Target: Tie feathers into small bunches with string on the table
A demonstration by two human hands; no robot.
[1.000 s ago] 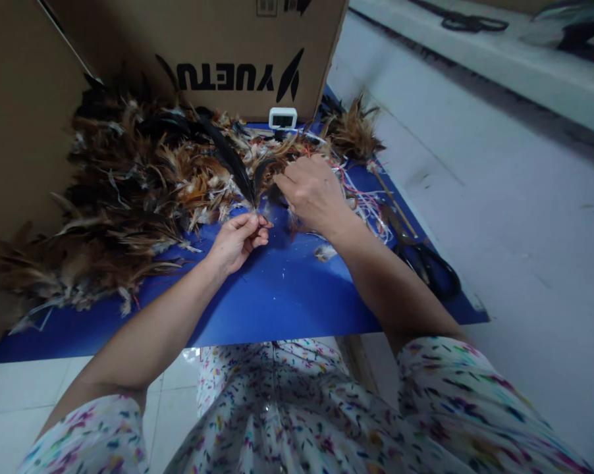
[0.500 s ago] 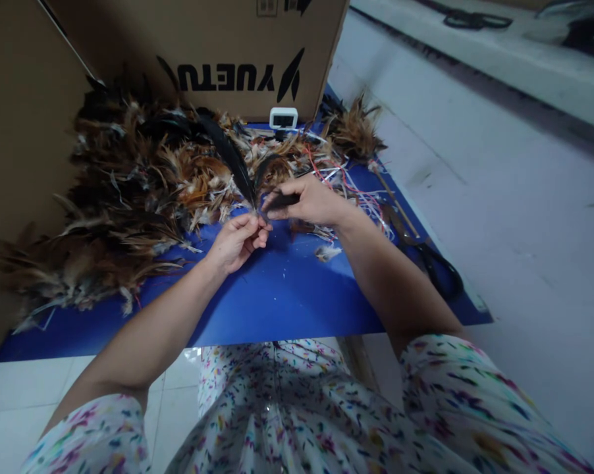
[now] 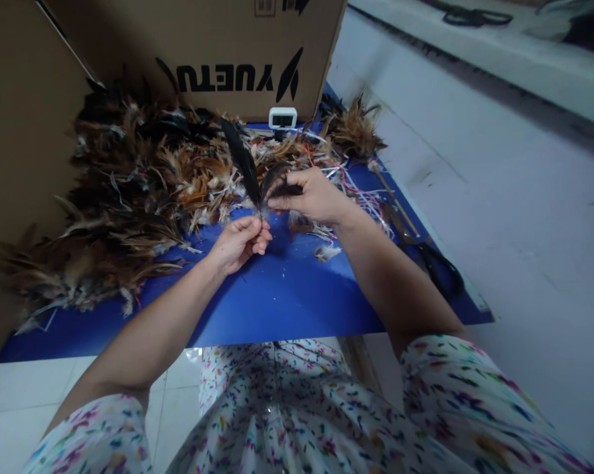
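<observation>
While the feather pile (image 3: pixel 143 171) spreads beyond, the right hand (image 3: pixel 317 197) hangs just right of the left hand (image 3: pixel 241 243), which pinches a black feather (image 3: pixel 243 162) pointing away and leftward; the right pinches a dark tuft (image 3: pixel 293 190) beside its base.

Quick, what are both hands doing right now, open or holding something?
Left hand: closed, pinching a long black feather near its base.
Right hand: closed, holding a smaller dark feather between thumb and fingers.
</observation>
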